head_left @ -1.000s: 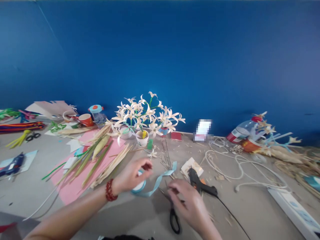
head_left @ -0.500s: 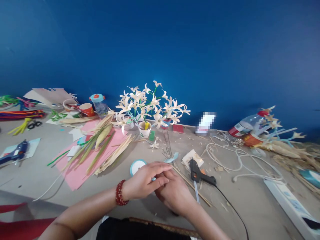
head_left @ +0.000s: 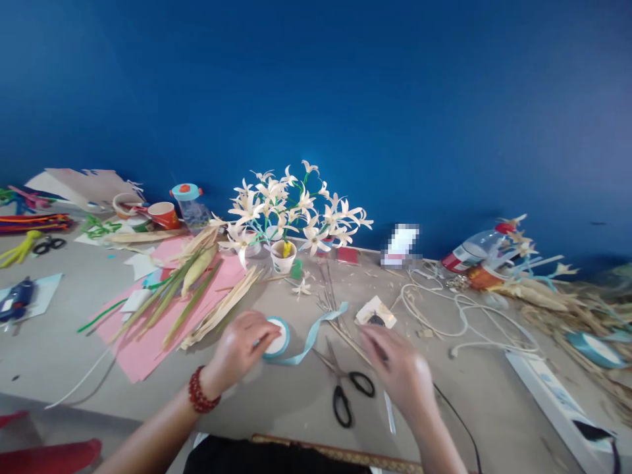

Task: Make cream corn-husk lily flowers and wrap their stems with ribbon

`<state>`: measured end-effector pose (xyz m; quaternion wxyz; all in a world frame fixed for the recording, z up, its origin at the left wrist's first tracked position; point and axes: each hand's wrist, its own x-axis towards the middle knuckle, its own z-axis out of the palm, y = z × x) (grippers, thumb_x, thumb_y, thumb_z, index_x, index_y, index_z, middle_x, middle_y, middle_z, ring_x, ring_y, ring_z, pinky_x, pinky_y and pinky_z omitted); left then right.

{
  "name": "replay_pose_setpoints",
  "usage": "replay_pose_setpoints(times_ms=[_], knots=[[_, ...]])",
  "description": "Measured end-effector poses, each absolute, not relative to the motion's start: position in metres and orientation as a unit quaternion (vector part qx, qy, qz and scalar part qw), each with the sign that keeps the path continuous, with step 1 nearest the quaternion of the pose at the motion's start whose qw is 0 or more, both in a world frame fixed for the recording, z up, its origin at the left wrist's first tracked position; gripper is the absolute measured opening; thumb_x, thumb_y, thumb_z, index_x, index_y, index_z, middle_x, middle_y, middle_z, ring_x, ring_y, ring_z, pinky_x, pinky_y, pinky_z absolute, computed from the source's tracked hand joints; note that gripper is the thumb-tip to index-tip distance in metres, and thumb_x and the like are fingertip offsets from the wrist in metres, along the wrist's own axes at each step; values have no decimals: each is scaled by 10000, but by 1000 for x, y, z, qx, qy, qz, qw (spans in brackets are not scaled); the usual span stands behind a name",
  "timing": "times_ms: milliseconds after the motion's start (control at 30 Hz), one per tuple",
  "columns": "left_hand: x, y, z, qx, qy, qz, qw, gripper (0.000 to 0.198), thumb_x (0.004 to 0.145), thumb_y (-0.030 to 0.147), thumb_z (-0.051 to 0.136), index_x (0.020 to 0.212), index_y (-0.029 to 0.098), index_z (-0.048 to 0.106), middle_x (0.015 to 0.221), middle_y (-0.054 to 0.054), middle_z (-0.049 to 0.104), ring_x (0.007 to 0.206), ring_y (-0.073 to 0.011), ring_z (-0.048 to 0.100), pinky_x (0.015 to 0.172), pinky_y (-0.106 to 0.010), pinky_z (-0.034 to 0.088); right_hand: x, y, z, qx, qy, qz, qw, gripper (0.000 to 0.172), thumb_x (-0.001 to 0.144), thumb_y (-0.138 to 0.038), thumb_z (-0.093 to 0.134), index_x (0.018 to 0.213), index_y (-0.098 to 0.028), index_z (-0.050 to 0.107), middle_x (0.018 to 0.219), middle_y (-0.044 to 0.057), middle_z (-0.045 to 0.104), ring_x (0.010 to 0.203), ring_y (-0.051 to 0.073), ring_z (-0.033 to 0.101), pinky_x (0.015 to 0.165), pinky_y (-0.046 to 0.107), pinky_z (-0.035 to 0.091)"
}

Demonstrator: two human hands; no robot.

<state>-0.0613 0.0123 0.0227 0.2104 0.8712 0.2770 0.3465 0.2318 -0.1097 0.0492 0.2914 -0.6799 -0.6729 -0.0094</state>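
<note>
My left hand (head_left: pixel 243 347), with a red bead bracelet on the wrist, lies curled on a roll of light blue ribbon (head_left: pixel 277 337) on the table. A loose ribbon tail (head_left: pixel 316 329) runs right from the roll. Black-handled scissors (head_left: pixel 345 390) lie flat between my hands, untouched. My right hand (head_left: pixel 397 368) is smeared by motion and hovers over the black glue gun (head_left: pixel 377 320), hiding most of it; its fingers are not clear. The gun's black cable (head_left: pixel 457 424) trails toward the front right.
A pot of cream paper flowers (head_left: pixel 291 220) stands behind. Dried husk strips lie on pink paper (head_left: pixel 148 336) at left. White cord (head_left: pixel 464 316), a plastic bottle (head_left: pixel 469 253) and a power strip (head_left: pixel 548 395) sit at right. Cups, another glue gun (head_left: pixel 17 299) and pipe cleaners are far left.
My hands, joined together half a second ago, have parted: the left went back to the ribbon roll, the right swung toward the glue gun. The scissors now lie free on the table.
</note>
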Motion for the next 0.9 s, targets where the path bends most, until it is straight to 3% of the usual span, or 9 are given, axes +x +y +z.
replay_pose_setpoints(times_ms=[100, 200, 333, 400, 500, 567, 667, 833, 900], knots=[[-84, 20, 13, 842, 393, 310, 203, 269, 970, 263, 463, 1184, 208, 617, 1060, -89, 691, 900, -193, 676, 842, -344, 545, 251, -113, 43, -714, -630, -25, 305, 256, 961, -354, 498, 953, -204, 706, 971, 106, 746, 861, 253, 710, 735, 347, 567], [-88, 20, 11, 872, 385, 237, 188, 453, 952, 346, 502, 1390, 231, 472, 1361, -134, 550, 1221, -262, 561, 1041, -438, 455, 239, -105, 37, -675, -674, -1, 300, 236, 961, -321, 497, 963, -202, 702, 1005, 109, 740, 949, 264, 692, 826, 383, 559], [-71, 13, 8, 909, 340, 134, 200, 892, 712, 582, 739, 1462, 251, 388, 1480, -172, 439, 1348, -373, 425, 1083, -537, 396, 196, -92, 30, -618, -736, 46, 274, 219, 943, -252, 535, 1100, -177, 667, 1139, 134, 702, 1081, 284, 639, 920, 443, 532], [-62, 9, 4, 917, 329, 115, 193, 1018, 615, 603, 798, 1469, 248, 373, 1494, -190, 414, 1347, -408, 406, 1069, -574, 388, 177, -89, 24, -599, -759, 72, 243, 270, 902, -220, 596, 1165, -182, 641, 1214, 134, 670, 1140, 298, 604, 964, 477, 509], [-57, 5, 1, 922, 315, 125, 186, 760, 731, 409, 767, 1405, 258, 448, 1455, -161, 458, 1322, -372, 428, 1061, -552, 399, 159, -85, 11, -575, -789, 75, 201, 335, 819, -156, 676, 1149, -196, 638, 1263, 125, 641, 1189, 320, 557, 992, 511, 485], [-59, 5, 4, 922, 300, 139, 199, 644, 764, 245, 702, 1368, 257, 480, 1410, -135, 492, 1292, -329, 456, 1061, -500, 417, 154, -80, 3, -567, -801, 59, 180, 280, 801, -93, 670, 1065, -188, 654, 1211, 118, 654, 1181, 312, 550, 1027, 511, 452], [-70, 7, 14, 927, 269, 142, 219, 719, 703, 153, 654, 1387, 259, 459, 1391, -113, 495, 1286, -309, 456, 1090, -467, 401, 155, -69, -1, -562, -812, 37, 154, 206, 803, -12, 616, 916, -180, 650, 1015, 90, 683, 1060, 274, 593, 1068, 506, 397], [-99, 15, 23, 934, 258, 111, 220, 735, 635, 101, 588, 1347, 262, 502, 1367, -96, 528, 1284, -289, 474, 1115, -453, 369, 165, -62, 23, -551, -816, 38, 170, 160, 839, -44, 572, 835, -199, 613, 832, 42, 658, 903, 250, 605, 1079, 571, 318], [-110, 19, 24, 943, 238, 92, 216, 714, 630, 96, 579, 1319, 276, 529, 1395, -85, 527, 1313, -294, 467, 1148, -487, 315, 163, -67, 37, -538, -816, 73, 197, 161, 866, -63, 548, 836, -208, 613, 793, 28, 652, 841, 231, 609, 1041, 542, 364]])
